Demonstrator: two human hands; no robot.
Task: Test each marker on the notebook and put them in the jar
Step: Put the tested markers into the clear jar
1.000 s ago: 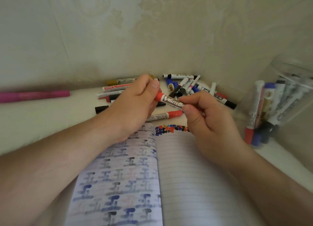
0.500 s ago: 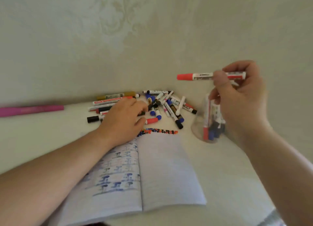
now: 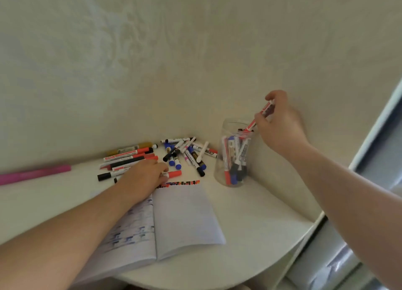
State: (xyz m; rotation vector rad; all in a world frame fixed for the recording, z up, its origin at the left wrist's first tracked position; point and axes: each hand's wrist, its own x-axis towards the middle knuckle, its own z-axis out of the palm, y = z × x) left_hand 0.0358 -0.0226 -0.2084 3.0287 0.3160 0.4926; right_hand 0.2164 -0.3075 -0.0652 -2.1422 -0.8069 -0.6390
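Observation:
My right hand [image 3: 280,124] pinches a red marker [image 3: 260,117] tilted cap-down, its red cap inside the mouth of the clear jar [image 3: 235,159]. The jar stands at the right against the wall and holds several markers. My left hand [image 3: 145,176] lies over the pile of loose markers [image 3: 185,152] by the wall, fingers curled round another red-capped marker [image 3: 173,174]. The open notebook [image 3: 182,215] lies in front, with a row of colour test dots [image 3: 180,183] along its top edge.
A pink stick [image 3: 34,174] lies at the far left along the wall. The white table's curved front edge [image 3: 272,265] runs at the lower right, with a grey-white furniture edge [image 3: 374,137] beyond it.
My right hand carried the red marker from over the notebook to the right and tipped it down into the jar's mouth. My left hand dropped onto the marker pile.

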